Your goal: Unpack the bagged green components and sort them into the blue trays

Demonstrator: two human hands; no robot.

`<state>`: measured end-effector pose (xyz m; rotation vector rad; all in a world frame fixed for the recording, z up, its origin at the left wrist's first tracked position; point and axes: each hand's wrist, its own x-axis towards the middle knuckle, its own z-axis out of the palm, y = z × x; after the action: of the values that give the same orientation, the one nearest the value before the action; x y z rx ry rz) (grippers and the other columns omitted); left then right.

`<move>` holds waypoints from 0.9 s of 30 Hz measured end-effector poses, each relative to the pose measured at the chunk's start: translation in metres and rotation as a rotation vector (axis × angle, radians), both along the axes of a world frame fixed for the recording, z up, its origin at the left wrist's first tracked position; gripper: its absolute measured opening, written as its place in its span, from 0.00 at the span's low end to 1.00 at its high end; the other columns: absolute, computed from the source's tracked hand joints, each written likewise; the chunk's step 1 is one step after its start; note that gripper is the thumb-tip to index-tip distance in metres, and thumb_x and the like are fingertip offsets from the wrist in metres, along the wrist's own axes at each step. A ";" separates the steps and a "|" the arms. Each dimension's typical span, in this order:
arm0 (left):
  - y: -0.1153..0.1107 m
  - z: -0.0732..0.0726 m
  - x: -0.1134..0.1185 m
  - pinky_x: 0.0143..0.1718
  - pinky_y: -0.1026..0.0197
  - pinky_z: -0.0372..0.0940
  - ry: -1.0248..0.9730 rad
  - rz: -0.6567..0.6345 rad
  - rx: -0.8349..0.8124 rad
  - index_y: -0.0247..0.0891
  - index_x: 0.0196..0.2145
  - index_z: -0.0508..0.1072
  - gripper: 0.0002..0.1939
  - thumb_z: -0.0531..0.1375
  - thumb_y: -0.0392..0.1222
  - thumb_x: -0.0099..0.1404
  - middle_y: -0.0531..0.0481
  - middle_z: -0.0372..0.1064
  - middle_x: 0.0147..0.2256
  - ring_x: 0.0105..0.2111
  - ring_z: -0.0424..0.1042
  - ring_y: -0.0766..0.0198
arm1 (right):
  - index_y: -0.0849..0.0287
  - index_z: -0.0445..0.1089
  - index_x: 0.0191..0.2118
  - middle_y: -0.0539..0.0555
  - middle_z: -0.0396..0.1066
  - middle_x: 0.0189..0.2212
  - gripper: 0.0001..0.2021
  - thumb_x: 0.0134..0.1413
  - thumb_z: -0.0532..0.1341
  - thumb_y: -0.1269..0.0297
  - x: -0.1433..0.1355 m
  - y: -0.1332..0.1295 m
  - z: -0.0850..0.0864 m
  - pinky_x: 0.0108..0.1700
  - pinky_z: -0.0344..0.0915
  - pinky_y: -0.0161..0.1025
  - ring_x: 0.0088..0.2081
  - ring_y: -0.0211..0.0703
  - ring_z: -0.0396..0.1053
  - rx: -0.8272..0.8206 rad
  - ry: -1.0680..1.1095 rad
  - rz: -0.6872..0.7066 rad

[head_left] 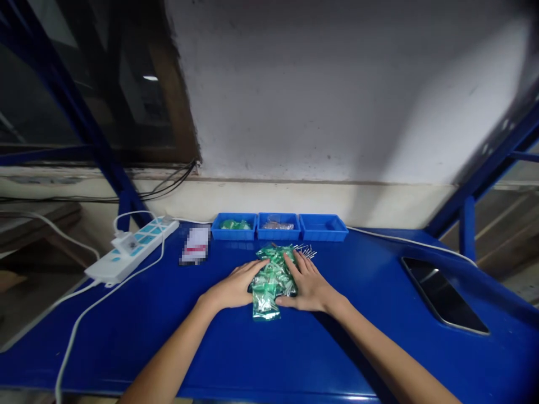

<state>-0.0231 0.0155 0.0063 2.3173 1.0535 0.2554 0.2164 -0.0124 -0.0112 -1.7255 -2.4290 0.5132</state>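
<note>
Both hands lie flat with spread fingers on a heap of small green plastic packets (272,278) in the middle of the blue worktop (362,336). The left hand (236,287) presses the left side of the heap, and the right hand (309,286) covers its right side; neither hand pinches a single packet. One packet sticks out at the near edge of the heap.

To keep such a slippery heap together, I think it is best to push with both palms evenly toward the middle and to keep the fingers low, so no packet slides away.

Just behind the heap lie some thin metal pins (306,250). Farther away stand three blue bins (279,226) in a row at the wall: the left one holds green pieces, the middle one holds brownish pieces, the right one looks empty. At the far left lies a white power strip (132,249) with its cable, and beside it a blurred white card (196,246). A dark phone (444,294) lies at the right.

No brand, label or writing can be read anywhere.
</note>
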 end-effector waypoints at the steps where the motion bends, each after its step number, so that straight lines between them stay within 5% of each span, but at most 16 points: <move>1: 0.002 -0.003 0.000 0.57 0.43 0.49 -0.037 0.008 0.017 0.52 0.63 0.47 0.40 0.59 0.41 0.55 0.46 0.47 0.63 0.62 0.46 0.45 | 0.50 0.23 0.65 0.58 0.18 0.66 0.56 0.39 0.57 0.33 -0.001 0.003 0.001 0.63 0.30 0.55 0.64 0.58 0.17 -0.015 0.003 0.002; 8: 0.014 -0.010 0.002 0.54 0.51 0.56 -0.311 0.081 0.028 0.47 0.52 0.65 0.23 0.58 0.40 0.58 0.48 0.65 0.53 0.54 0.62 0.54 | 0.53 0.36 0.66 0.62 0.29 0.66 0.55 0.36 0.60 0.34 -0.007 0.013 0.023 0.61 0.33 0.61 0.65 0.64 0.24 -0.063 0.071 -0.002; 12: 0.019 -0.013 0.005 0.49 0.55 0.60 -0.420 0.168 -0.009 0.44 0.45 0.70 0.15 0.58 0.41 0.59 0.51 0.71 0.45 0.46 0.68 0.57 | 0.57 0.57 0.57 0.65 0.51 0.59 0.34 0.47 0.59 0.44 -0.028 0.011 0.032 0.56 0.51 0.54 0.61 0.59 0.48 0.339 0.391 -0.098; 15: 0.023 -0.019 0.006 0.46 0.56 0.62 -0.492 0.248 -0.003 0.41 0.41 0.71 0.11 0.58 0.40 0.59 0.50 0.71 0.40 0.42 0.69 0.58 | 0.57 0.64 0.36 0.57 0.66 0.38 0.10 0.54 0.57 0.56 -0.047 0.003 0.025 0.44 0.61 0.44 0.43 0.48 0.64 0.584 0.627 -0.200; 20: 0.023 -0.018 0.008 0.44 0.54 0.62 -0.550 0.445 0.171 0.41 0.36 0.75 0.08 0.59 0.43 0.58 0.46 0.63 0.39 0.45 0.64 0.55 | 0.56 0.56 0.22 0.49 0.60 0.23 0.12 0.50 0.60 0.63 -0.058 -0.006 0.007 0.32 0.56 0.37 0.29 0.42 0.60 0.575 0.652 -0.224; 27: 0.008 -0.005 0.020 0.42 0.58 0.63 -0.643 0.300 0.200 0.42 0.35 0.74 0.09 0.54 0.37 0.62 0.48 0.62 0.38 0.43 0.64 0.61 | 0.56 0.55 0.21 0.47 0.58 0.20 0.13 0.52 0.57 0.63 -0.045 -0.002 0.015 0.30 0.55 0.35 0.25 0.38 0.58 0.693 0.755 -0.348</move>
<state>-0.0027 0.0231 0.0014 1.9961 1.0533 1.1784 0.1714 -0.0143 0.0040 -1.2778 -1.4823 0.1788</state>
